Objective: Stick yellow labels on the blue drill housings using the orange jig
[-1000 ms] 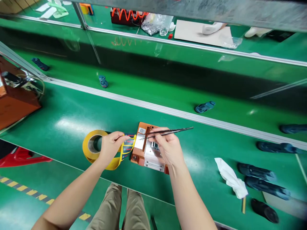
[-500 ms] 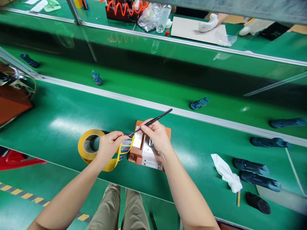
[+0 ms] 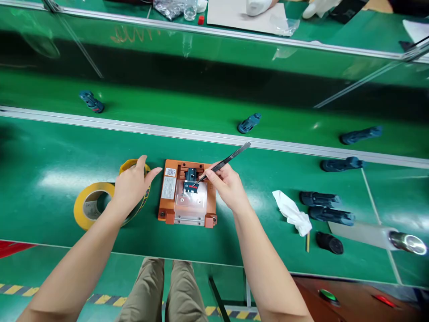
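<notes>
My right hand (image 3: 229,187) grips dark tweezers (image 3: 232,157) like a pen. Their tip meets a small dark label (image 3: 191,187) with red lettering, at the clear plate of an orange fixture (image 3: 212,203); I cannot tell whether the label is stuck down. Just behind the label, a dark blue part (image 3: 191,174) sits in the fixture. To the left, my left hand (image 3: 130,187) hovers open, thumb and index finger spread. Beneath and beside it lies a yellow roll of labels (image 3: 82,203), its loose strip (image 3: 127,164) curling behind the hand and partly hidden by it.
Dark blue tool housings (image 3: 250,123) lie along the green strip behind the metal rail (image 3: 150,129), and several more on the right. A white cloth (image 3: 291,212), a black cylinder (image 3: 329,243) and a metal can (image 3: 407,242) are also right. Across the barrier shows a co-worker's gloved hand (image 3: 258,6).
My left hand has let go of the label strip and moved left, its fingers opening. The tweezers have brought a label off the strip to the fixture. The view has shifted right.
</notes>
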{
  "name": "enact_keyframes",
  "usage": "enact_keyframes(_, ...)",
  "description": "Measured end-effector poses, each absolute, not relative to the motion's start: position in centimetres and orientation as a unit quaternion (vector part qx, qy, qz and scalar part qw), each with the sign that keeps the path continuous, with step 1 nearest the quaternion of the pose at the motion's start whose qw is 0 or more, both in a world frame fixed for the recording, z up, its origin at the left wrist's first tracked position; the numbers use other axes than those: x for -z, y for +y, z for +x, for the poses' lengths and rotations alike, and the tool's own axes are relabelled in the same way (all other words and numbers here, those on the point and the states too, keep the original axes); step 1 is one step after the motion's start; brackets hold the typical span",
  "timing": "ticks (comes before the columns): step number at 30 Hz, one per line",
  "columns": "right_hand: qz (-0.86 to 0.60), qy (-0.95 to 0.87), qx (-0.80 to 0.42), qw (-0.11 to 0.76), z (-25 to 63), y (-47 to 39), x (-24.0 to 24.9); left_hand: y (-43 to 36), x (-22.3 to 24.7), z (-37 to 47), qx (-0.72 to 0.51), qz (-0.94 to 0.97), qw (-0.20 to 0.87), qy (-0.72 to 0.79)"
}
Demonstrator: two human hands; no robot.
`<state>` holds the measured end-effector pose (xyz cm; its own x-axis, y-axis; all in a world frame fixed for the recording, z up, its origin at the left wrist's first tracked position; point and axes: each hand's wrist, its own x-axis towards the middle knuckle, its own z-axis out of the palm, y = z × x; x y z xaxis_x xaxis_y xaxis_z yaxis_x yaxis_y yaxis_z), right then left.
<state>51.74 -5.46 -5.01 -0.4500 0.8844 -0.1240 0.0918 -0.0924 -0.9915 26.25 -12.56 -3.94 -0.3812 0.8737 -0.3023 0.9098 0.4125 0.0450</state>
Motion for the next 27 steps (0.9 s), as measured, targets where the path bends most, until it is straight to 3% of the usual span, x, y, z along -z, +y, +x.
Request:
enact_keyframes(5,-0.414,-0.602,-0.603,0.32,52.5,-5.8,6.0,-16.2,4.1,27.7,-0.129,0.608,0.038,0.782)
enact_keyframes(8,-0.411,-0.609,-0.599,0.318,52.6,-5.8,6.2,-19.3,5.1,30.9,-0.201,0.704,0.096,0.674)
enact_keyframes(14,-0.403,-0.609,-0.601,0.324,52.6,-5.7,6.2,-23.6,7.3,35.4,-0.188,0.75,0.203,0.601)
enact_keyframes(27,-0.395,-0.598,-0.611,0.336,52.9,-5.9,6.8,-23.4,6.6,36.1,-0.187,0.773,0.069,0.602)
